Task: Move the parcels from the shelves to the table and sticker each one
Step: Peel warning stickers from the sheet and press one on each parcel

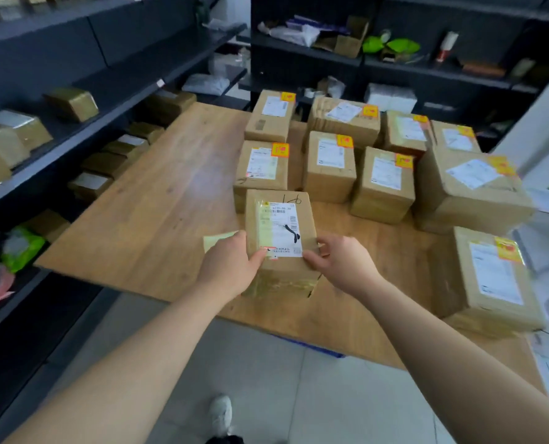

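A small parcel (pixel 281 225) is gripped at its near corners by the left hand (pixel 228 267) and the right hand (pixel 340 264), apparently set at the table's (pixel 157 193) front edge, with no orange sticker seen on it yet. Beyond it, nine stickered parcels (pixel 330 161) are lined up, and plenty of boxes (pixel 71 102) are left on the shelves (pixel 132 88).

Only one view, worn on the head. Looks forward and steeply down across the table (pixel 157 203) from just off its near edge. Wide-angle, close: takes in most of its top, shelves (pixel 74 75) along the left and behind the far edge, floor (pixel 266 379) underfoot.
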Demonstrator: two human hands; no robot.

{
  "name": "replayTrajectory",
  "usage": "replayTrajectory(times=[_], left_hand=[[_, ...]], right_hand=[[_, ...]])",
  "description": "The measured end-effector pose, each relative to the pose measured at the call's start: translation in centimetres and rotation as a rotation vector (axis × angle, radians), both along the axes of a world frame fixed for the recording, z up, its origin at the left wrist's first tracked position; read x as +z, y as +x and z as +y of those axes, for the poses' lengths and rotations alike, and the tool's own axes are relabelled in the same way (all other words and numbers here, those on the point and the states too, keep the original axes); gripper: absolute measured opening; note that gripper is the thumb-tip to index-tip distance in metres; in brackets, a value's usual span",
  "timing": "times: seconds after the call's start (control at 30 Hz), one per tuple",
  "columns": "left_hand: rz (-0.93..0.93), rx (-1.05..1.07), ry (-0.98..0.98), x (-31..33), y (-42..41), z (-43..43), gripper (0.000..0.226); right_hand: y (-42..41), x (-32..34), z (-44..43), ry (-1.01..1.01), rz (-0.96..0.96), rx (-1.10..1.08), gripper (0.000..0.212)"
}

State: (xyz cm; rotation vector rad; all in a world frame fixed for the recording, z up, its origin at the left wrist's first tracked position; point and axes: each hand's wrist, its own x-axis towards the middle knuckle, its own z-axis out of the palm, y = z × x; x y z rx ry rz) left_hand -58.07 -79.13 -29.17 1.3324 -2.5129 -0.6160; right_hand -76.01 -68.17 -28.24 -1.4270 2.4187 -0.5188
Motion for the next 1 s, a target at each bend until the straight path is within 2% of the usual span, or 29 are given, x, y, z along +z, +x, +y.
replayTrajectory(times=[0.23, 0.43, 0.6, 0.73, 0.83, 1.0], left_hand=[[-0.084, -0.192, 0.037, -2.7, -7.7, 6.6, 0.035], [-0.156, -0.228, 0.037, -4.3, -10.5, 9.0, 0.04], [-0.184, -0.228, 0.027, -4.8, -10.3, 8.8, 0.045], [-0.202, -0.279, -0.014, -4.0, -10.2, 7.8, 0.032], [-0.224, -0.274, -0.087, -3.4, -9.3, 6.2, 0.03], [-0.322, -0.253, -0.206, -3.5, -5.3, 1.9, 0.029]], right_hand=[[-4.7, -2.0, 8.8, 0.12, 0.044, -0.195, 0.044], [-6.3, -3.6, 11.7, 0.176, 0.048, -0.247, 0.04], [-6.6, -3.8, 11.3, 0.19, 0.046, -0.25, 0.036], [-6.8, -3.4, 10.2, 0.209, 0.138, -0.223, 0.027], [-6.1, -2.8, 8.6, 0.158, 0.187, -0.163, 0.02], [-2.7, -2.0, 3.2, 0.117, 0.19, -0.018, 0.037]])
